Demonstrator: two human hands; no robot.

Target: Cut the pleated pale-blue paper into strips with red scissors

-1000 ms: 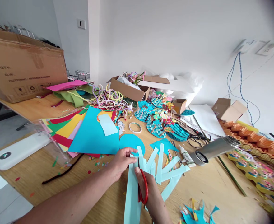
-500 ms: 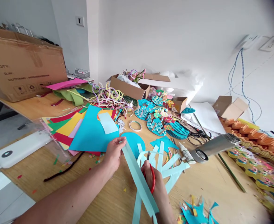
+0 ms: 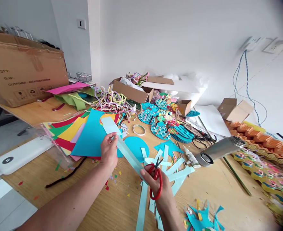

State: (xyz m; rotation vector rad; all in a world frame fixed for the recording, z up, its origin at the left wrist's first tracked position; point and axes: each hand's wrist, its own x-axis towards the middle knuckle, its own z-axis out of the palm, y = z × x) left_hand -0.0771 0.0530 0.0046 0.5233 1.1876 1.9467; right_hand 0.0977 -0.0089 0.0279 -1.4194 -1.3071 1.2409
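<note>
My left hand (image 3: 109,150) pinches the far end of a pale blue paper strip (image 3: 129,156) between thumb and fingers. The strip slants down toward my right hand (image 3: 162,186), whose thumb lies at its near end. Scissors with red handles (image 3: 160,185) are in my right hand, blades pointing away from me; whether the blades are slightly apart is hard to tell. Under and beside that hand lie several loose cut strips (image 3: 177,170). A blue paper circle (image 3: 137,148) rests on the table just beyond the held strip.
Coloured sheets (image 3: 85,141) fan out at left, near a white device (image 3: 23,154). A tape roll (image 3: 139,129), glue bottle (image 3: 191,158) and metal flask (image 3: 220,150) stand or lie on the table. Blue scraps (image 3: 202,216) lie front right; egg cartons (image 3: 259,141) line the right edge.
My left hand has moved left and slightly nearer with the strip. The strip's near end has shifted up to my right thumb, and the scissors now show clear of the paper.
</note>
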